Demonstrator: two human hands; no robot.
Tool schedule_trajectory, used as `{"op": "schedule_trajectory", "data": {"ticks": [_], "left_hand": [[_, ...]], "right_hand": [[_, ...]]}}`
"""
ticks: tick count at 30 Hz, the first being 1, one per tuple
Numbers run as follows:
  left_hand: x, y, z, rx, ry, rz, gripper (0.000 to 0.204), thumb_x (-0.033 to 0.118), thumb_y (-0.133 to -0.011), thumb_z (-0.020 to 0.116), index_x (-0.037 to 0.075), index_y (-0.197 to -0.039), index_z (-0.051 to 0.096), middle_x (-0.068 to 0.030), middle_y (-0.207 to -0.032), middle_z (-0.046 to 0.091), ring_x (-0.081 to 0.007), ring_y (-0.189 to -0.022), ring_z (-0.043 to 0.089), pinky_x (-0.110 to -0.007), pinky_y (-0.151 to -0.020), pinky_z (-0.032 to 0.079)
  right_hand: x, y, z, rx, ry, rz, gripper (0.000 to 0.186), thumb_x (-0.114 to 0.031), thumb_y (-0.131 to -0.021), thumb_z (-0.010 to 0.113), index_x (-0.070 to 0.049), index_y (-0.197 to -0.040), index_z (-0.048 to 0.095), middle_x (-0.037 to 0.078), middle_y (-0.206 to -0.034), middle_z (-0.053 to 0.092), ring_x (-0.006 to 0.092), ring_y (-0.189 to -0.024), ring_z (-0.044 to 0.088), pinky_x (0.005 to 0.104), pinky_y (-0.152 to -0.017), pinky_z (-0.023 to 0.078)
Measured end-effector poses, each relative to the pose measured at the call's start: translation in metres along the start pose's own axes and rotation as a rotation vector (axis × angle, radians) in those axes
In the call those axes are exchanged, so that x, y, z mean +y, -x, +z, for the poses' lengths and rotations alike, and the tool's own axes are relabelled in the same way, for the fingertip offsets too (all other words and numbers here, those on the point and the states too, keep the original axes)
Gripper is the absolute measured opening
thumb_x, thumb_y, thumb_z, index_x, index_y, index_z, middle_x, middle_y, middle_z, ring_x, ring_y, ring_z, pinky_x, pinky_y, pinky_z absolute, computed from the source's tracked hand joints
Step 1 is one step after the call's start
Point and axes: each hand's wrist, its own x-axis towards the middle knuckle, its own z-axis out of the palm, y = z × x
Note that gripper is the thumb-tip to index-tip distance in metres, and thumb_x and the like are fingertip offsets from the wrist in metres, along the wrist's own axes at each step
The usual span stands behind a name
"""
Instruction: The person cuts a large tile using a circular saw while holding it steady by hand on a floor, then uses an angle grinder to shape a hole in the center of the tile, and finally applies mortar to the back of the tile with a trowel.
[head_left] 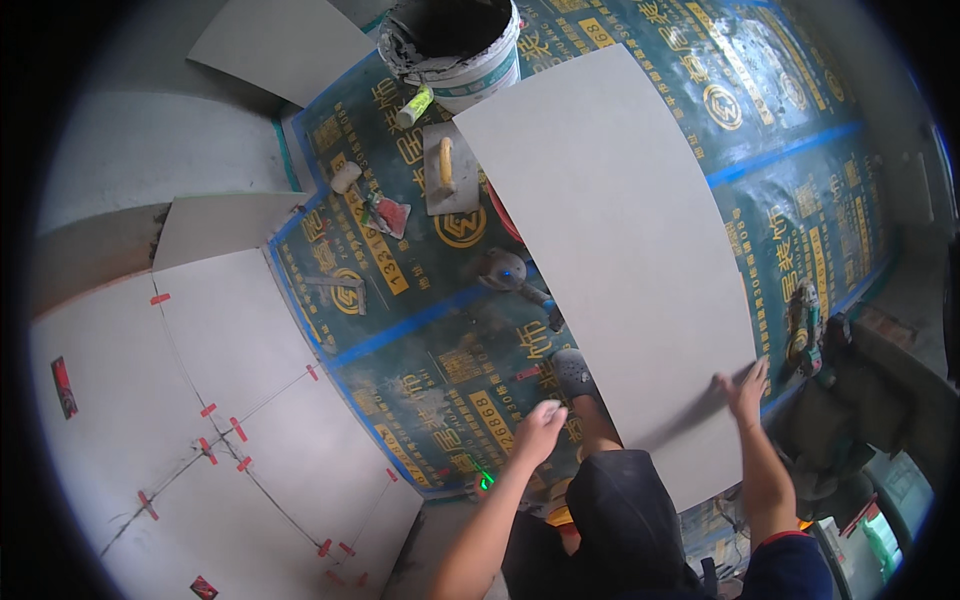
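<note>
A large pale grey tile [610, 230] lies slanted in front of me, above the green printed floor sheet. My right hand [745, 392] rests with spread fingers on its right edge, close to the near end. Left of the tile, my left hand [540, 430] is raised with its fingers curled in, above my bent leg. What it holds, if anything, is hidden. Beside the tile's left edge lies a round grey-headed tool [503, 270] with a blue part. Part of a red round thing [505, 215] shows from under that edge.
A white bucket [490, 80] smeared with dark mortar stands at the far end, near a flat trowel [447, 170]. A mallet head [346, 178] and a red-and-white packet [388, 214] lie left. Laid tiles with red clips [208, 450] fill the left. A green power tool [805, 330] lies right.
</note>
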Motion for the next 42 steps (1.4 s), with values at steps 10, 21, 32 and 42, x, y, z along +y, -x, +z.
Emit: {"op": "schedule_trajectory", "data": {"ticks": [10,21,32,42], "left_hand": [[0.068,-0.104,0.054,-0.070,0.145,-0.245,0.090,0.056,-0.088,0.061,-0.014,-0.139,0.035,-0.0316,-0.142,0.044,-0.0368,-0.133,0.045,-0.037,-0.108,0.039],[0.041,-0.131,0.101,-0.059,0.624,-0.432,0.100,0.075,-0.088,0.043,0.001,-0.151,0.016,-0.0161,-0.157,0.025,-0.0301,-0.145,0.026,-0.044,-0.118,0.020],[0.114,-0.082,0.111,-0.109,0.925,-0.403,0.084,0.075,-0.092,0.031,0.015,-0.150,0.034,-0.0059,-0.154,0.034,-0.0247,-0.140,0.033,-0.042,-0.114,0.026],[0.132,-0.117,0.167,-0.337,0.992,-0.281,0.091,0.081,-0.088,0.027,0.015,-0.151,0.032,-0.0051,-0.152,0.037,-0.0255,-0.138,0.035,-0.046,-0.108,0.032]], "right_hand": [[-0.013,-0.067,-0.028,-0.322,-0.344,0.230,0.090,-0.046,-0.068,0.086,0.007,-0.131,0.051,0.023,-0.125,0.059,0.0315,-0.115,0.057,0.0386,-0.098,0.044],[0.024,-0.053,-0.042,-0.330,-0.509,0.330,0.081,-0.053,-0.062,0.089,0.010,-0.105,0.061,0.016,-0.093,0.066,0.0240,-0.084,0.062,0.0379,-0.074,0.050],[-0.071,0.129,-0.239,0.206,-0.553,0.159,0.025,-0.007,-0.073,0.076,0.001,-0.080,0.053,0.008,-0.072,0.050,0.0208,-0.067,0.048,0.0318,-0.063,0.040],[-0.079,0.145,-0.280,0.366,-0.393,0.098,0.020,0.007,-0.069,0.071,0.000,-0.079,0.055,0.009,-0.074,0.048,0.0236,-0.068,0.048,0.0325,-0.063,0.038]]}}
